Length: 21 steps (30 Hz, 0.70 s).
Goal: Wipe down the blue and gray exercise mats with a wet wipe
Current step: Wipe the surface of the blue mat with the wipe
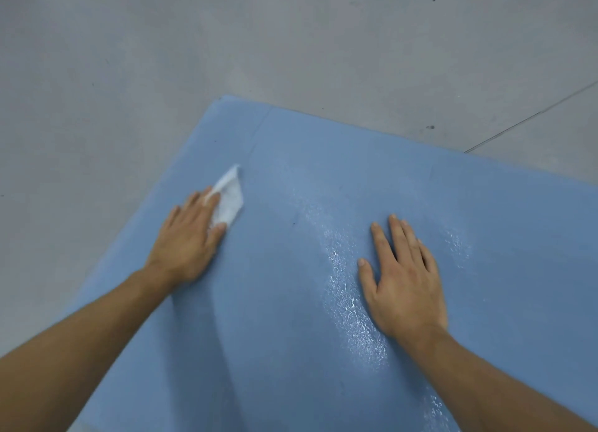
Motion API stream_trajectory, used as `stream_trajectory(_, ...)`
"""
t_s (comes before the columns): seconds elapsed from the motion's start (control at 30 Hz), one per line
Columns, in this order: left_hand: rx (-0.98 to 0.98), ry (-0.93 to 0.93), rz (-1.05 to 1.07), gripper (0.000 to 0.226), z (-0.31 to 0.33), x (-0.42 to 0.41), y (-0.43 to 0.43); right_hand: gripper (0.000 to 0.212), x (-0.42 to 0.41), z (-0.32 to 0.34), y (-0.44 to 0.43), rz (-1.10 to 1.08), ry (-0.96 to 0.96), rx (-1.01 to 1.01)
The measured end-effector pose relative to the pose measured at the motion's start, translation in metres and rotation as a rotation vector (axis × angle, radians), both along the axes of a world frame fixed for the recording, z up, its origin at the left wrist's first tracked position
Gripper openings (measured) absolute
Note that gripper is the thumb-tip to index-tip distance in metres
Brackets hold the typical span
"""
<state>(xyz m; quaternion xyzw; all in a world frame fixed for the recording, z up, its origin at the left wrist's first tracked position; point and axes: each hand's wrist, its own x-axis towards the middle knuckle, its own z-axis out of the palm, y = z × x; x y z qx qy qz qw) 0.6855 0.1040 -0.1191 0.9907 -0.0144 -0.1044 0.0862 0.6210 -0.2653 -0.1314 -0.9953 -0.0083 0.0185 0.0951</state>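
Smooth pale gray floor (129, 59) fills the far and left part of the view, w/ a few dark specks and a thin dark seam line (534, 114) running diagonally at far right. Light blue foam exercise mat (284, 334) lies flat on it, far-left corner visible, rest running off the near and right edges. A shiny wet streak (349, 295) crosses the mat's middle, approx far-to-near, w/ fainter patches further right.

Left hand (187, 237) is near the mat's left edge, palm down, fingers straight and flat, pressing a crumpled white wet wipe (229, 198) onto the mat; the wipe sticks out past the fingertips, no curl round it. Right hand (404, 279) lies flat on the mat just right of the streak, fingers extended and slightly spread, holding nothing.
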Motion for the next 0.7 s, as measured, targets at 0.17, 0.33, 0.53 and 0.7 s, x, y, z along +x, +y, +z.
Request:
stream_trajectory(0.17,-0.005,-0.012,0.202,0.072,-0.005,0.02,0.015,0.067,0.0,0.001,0.0,0.001,0.007,-0.005)
stream_trajectory(0.33,-0.092,-0.046,-0.143,0.078,0.004,-0.005,-0.052,0.068,0.0,0.002,0.001,0.001,0.014,-0.003)
stream_trajectory(0.53,-0.088,-0.038,-0.615,0.062,0.004,-0.063,-0.114,0.068,0.001,0.003,0.002,-0.01,0.004,0.019)
stream_trajectory(0.7,-0.081,-0.036,-0.603,0.058,0.007,-0.041,-0.082,0.068,0.0,0.002,0.001,-0.005,0.015,0.001)
